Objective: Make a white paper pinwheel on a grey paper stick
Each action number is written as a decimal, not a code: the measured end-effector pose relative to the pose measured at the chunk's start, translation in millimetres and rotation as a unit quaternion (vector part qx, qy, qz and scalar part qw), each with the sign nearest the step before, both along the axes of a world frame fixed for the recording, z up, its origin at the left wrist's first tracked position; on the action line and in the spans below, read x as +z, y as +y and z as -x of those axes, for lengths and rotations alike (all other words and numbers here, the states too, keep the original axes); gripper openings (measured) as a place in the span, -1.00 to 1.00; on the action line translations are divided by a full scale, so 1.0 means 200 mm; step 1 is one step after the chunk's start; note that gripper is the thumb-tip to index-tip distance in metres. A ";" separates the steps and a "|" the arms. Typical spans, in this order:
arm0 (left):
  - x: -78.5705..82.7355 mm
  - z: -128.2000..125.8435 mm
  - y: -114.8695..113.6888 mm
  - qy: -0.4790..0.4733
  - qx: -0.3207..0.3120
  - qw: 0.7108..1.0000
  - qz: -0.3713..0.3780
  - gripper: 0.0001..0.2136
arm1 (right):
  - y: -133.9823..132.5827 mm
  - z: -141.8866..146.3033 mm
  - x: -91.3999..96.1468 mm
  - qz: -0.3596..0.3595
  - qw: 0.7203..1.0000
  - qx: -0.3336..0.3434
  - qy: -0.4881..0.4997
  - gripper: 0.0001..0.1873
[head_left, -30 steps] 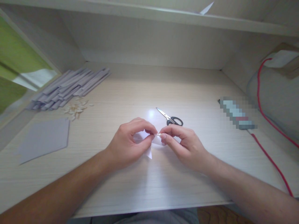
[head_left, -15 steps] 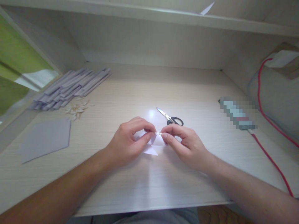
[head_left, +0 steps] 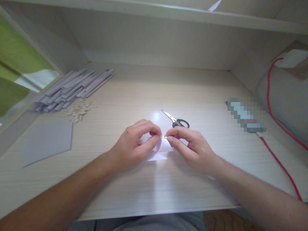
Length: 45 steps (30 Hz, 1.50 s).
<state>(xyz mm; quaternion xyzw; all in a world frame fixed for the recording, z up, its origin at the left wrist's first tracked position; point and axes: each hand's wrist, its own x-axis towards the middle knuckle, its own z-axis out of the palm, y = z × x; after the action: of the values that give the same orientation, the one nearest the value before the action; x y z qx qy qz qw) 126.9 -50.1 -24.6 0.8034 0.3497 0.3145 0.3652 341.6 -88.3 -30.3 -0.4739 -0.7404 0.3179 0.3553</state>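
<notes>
My left hand (head_left: pixel 144 141) and my right hand (head_left: pixel 187 142) meet at the middle of the desk, thumbs and forefingers pinched. Between their fingertips is a small, slim white piece (head_left: pixel 165 137), its right end in my right hand. What the left fingertips grip is too small to make out. Below them lies a bright white sheet of paper (head_left: pixel 157 156), partly hidden by both hands. Just beyond my right hand rest scissors (head_left: pixel 173 119) with black handles, their tips pointing up and left.
Grey-white rolled paper tubes (head_left: pixel 77 86) are piled at the back left. Near them lie a heap of small pale slivers (head_left: pixel 80 110) and a stack of paper sheets (head_left: pixel 49 141). At right are a blurred-out phone-like device (head_left: pixel 244 115) and a red cable (head_left: pixel 279 166). A shelf (head_left: pixel 144 12) spans above.
The paper under the hands has shifted slightly, with more of it showing at its lower edge. Both hands keep their pinch in nearly the same place. The whole view has moved a little.
</notes>
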 end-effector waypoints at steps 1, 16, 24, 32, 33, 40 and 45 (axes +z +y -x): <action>0.00 0.00 0.00 0.001 -0.001 1.000 0.000 -0.88 | 0.00 0.00 0.00 -0.001 1.000 0.003 0.001 -0.85; 0.01 0.00 -0.01 -0.006 -0.007 1.000 -0.007 -0.89 | 0.01 0.00 0.01 0.018 1.000 0.011 0.018 -0.84; -0.01 0.00 0.00 -0.008 -0.003 1.000 -0.017 -0.87 | 0.01 0.00 0.00 0.025 1.000 0.004 0.016 -0.83; -0.01 0.00 -0.02 -0.002 0.035 0.999 -0.032 -0.91 | 0.01 0.01 0.00 0.028 0.999 -0.002 0.019 -0.84; -0.01 0.00 -0.02 0.002 0.047 0.998 -0.035 -0.94 | 0.01 0.01 0.00 0.026 1.000 -0.004 0.017 -0.84; 0.00 0.00 -0.01 0.012 0.039 0.997 -0.058 -0.94 | 0.00 0.00 -0.01 0.014 1.000 -0.015 -0.001 -0.85; -0.02 0.00 -0.01 0.011 0.033 0.996 -0.078 -0.94 | 0.00 0.01 -0.01 0.000 1.000 -0.018 -0.009 -0.86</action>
<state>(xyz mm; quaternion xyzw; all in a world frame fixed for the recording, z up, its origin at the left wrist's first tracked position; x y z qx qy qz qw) 126.7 -51.9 -27.8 0.8208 0.3544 0.3435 0.2875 340.0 -87.9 -33.0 -0.4897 -0.7348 0.3072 0.3548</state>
